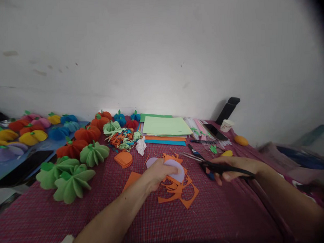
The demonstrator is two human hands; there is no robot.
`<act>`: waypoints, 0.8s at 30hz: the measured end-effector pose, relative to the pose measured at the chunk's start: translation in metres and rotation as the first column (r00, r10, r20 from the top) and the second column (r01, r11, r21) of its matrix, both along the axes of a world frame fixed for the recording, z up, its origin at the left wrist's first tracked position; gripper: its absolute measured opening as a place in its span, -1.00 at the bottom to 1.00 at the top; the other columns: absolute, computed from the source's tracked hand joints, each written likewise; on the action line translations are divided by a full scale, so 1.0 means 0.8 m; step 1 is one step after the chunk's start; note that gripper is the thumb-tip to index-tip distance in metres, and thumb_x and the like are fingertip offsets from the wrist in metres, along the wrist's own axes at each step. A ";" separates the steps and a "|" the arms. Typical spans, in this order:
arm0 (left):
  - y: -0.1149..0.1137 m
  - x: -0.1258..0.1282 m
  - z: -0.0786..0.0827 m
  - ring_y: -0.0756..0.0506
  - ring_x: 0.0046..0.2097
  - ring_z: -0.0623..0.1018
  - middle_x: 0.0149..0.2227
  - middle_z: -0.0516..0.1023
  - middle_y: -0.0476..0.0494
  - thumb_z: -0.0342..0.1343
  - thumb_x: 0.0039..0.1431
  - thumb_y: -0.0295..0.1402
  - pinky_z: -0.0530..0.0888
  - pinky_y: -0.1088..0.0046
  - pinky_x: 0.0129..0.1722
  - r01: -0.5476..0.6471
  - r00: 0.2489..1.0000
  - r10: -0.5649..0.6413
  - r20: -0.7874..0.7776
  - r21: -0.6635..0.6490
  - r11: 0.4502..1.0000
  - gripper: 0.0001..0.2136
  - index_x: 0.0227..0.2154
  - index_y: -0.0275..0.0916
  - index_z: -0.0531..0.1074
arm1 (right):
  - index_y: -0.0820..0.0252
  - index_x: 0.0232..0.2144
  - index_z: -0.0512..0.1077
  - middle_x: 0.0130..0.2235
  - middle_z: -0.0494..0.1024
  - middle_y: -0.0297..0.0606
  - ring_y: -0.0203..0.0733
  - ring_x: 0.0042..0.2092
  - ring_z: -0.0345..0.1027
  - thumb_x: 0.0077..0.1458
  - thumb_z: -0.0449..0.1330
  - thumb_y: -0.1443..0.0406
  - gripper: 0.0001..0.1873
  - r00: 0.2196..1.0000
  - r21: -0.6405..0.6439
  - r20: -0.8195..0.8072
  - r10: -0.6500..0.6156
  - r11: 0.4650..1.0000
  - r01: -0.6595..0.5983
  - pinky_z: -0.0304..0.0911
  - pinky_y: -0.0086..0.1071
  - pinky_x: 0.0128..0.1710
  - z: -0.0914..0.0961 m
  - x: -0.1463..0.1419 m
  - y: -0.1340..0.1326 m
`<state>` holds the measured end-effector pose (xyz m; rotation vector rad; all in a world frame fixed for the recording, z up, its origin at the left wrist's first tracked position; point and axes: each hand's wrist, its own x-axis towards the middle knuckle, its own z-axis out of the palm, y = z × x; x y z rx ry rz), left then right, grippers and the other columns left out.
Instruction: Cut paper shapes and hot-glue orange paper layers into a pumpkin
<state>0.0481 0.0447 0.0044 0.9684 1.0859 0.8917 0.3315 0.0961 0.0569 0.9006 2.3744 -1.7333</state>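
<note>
My left hand (pixel 157 172) pinches a rounded piece of light purple paper (pixel 177 172) over the middle of the table. Another part of purple paper (pixel 151 162) shows on the far side of that hand; whether the two are one piece is hidden. My right hand (pixel 231 168) grips a pair of black-handled scissors (pixel 219 167), their blades pointing left toward the purple paper but apart from it. Orange paper offcuts (pixel 177 192) lie under and beside my left hand. A stack of orange rounded cut-outs (pixel 123 159) sits to its left.
Paper pumpkins in several colours, including green ones (pixel 71 186), crowd the left side. Coloured sheets (pixel 166 126) are stacked by the wall, beside a heap of paper scraps (pixel 123 138). A paper cup (pixel 226 125), a phone (pixel 215 131) and a yellow-orange object (pixel 241 140) are at the right.
</note>
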 end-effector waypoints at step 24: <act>0.000 0.005 -0.014 0.09 -0.61 0.15 -0.65 0.25 0.10 0.12 -0.25 -0.41 0.03 0.53 -0.62 0.101 0.968 -0.065 -0.242 0.139 0.985 -0.90 -0.61 -0.26 0.31 | 0.17 -0.19 0.20 -0.40 0.31 -0.43 -0.37 -0.40 0.19 -0.11 0.24 0.41 -0.60 0.812 0.129 -0.459 -0.360 0.878 0.462 0.15 -0.48 -0.42 -0.042 -0.154 -0.026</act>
